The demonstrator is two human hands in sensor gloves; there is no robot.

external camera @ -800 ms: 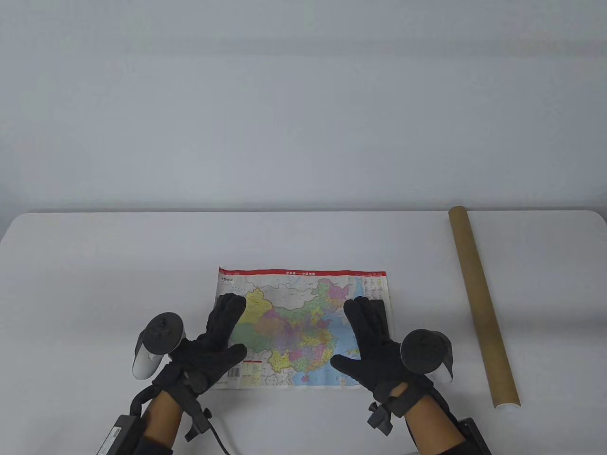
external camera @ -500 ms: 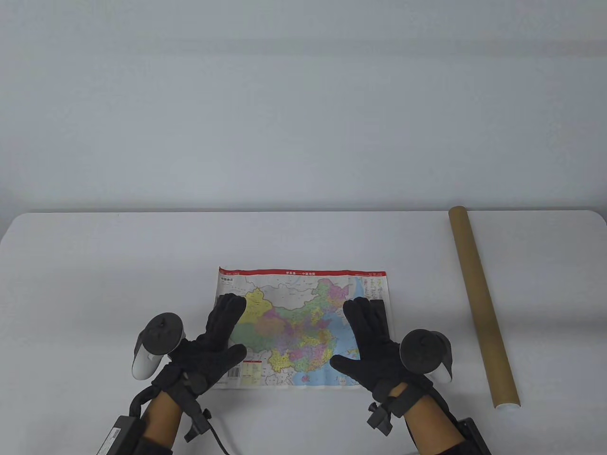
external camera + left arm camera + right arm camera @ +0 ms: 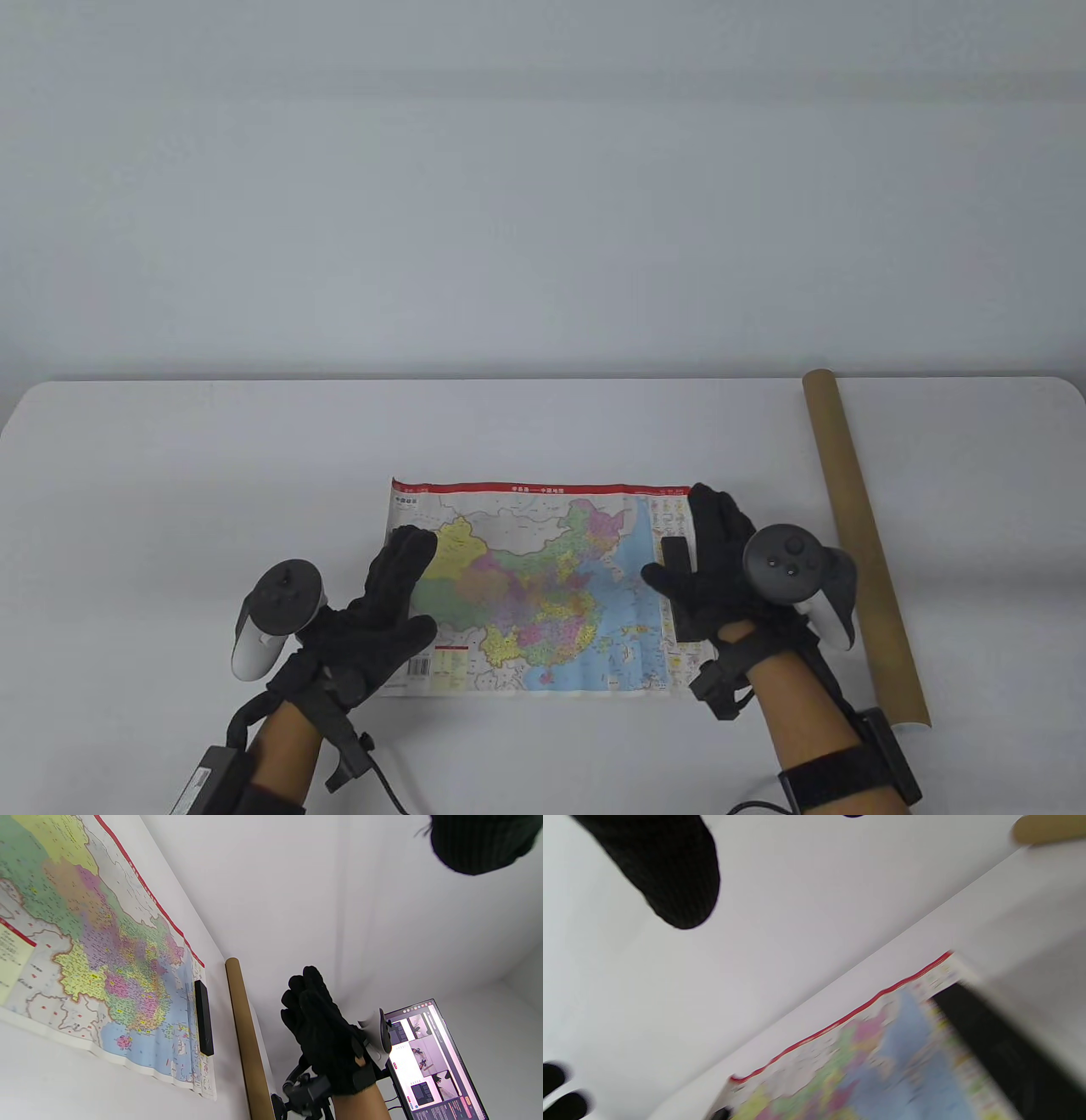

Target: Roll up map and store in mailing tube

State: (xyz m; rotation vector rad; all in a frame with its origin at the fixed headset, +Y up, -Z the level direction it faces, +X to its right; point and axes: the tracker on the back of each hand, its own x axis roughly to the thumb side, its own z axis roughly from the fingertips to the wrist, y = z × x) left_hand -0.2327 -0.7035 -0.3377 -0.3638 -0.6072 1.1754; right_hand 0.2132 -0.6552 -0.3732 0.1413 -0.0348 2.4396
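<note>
Map lies flat and unrolled on the white desk, red title band along its far edge. Left hand rests palm-down on the map's near-left part, fingers spread and straight, pinning paper rather than holding it; grip open. Right hand sits at the map's right edge, fingers extended toward the far right corner, thumb splayed inward over the blue sea area; grip open, nothing held. In the left wrist view that hand appears raised clear of the paper, fingers loosely together. A small black bar lies on the map just inboard of the right hand's fingers, beside the thumb; it shows lengthwise along the right margin in the left wrist view. Brown mailing tube lies on the desk just outboard of the right hand, running from the far edge toward the near edge, apart from the map. Right wrist view blurred. A lit monitor shows behind the right hand in the left wrist view.
</note>
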